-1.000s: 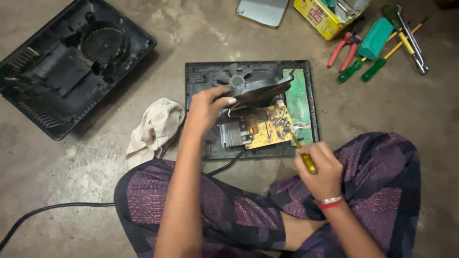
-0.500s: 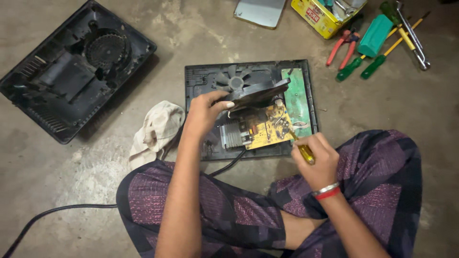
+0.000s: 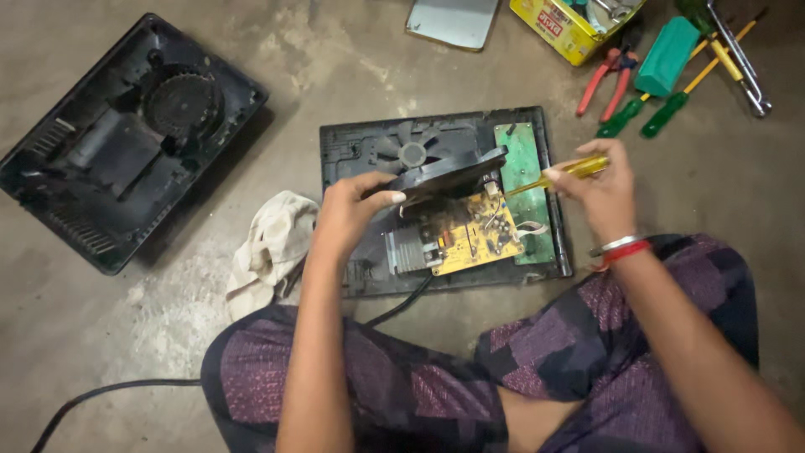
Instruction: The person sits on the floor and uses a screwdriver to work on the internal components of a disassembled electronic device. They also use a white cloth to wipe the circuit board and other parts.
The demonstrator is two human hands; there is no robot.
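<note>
We count two hands, the left one [image 3: 348, 214] and the right one [image 3: 599, 189], and two open black appliance shells: one at far left [image 3: 117, 143] and one in the middle [image 3: 369, 151], the latter showing one fan [image 3: 412, 153], one yellow circuit board [image 3: 478, 239] and one green board [image 3: 524, 168]. Screwdrivers come to three, one yellow-handled [image 3: 579, 168] and two green-handled [image 3: 641, 117]. We also see one red pair of pliers [image 3: 608, 80], one cloth [image 3: 272, 247], one yellow box [image 3: 566, 29] and one teal block [image 3: 667, 54] on the floor.

- My left hand [image 3: 348, 214] reaches forward, forearm straight, fingers curled in a pinch, thumb out to the right.
- My right hand [image 3: 599, 189] is raised, fingers closed in a grip, bangles at the wrist.
</note>
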